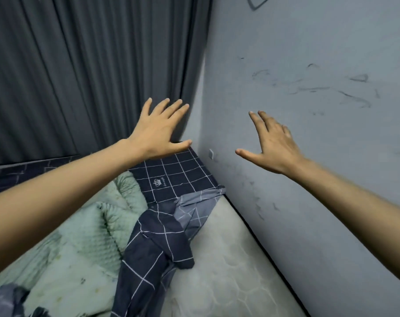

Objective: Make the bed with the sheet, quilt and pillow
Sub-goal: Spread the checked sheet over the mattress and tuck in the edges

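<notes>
A navy sheet (173, 177) with a white grid covers the bed's far corner, with a crown logo on it. A crumpled strip of the same navy fabric (148, 252) trails toward me across the bare white mattress (219, 266). A pale green quilt (80, 236) lies bunched on the left. My left hand (159, 130) hovers open above the far corner, fingers spread, holding nothing. My right hand (272, 145) is raised open near the wall, also empty. No pillow is in view.
A dark grey curtain (91, 72) hangs behind the bed's head. A scuffed pale blue wall (308, 110) runs close along the bed's right side. Grey fabric (4, 298) shows at the bottom left corner.
</notes>
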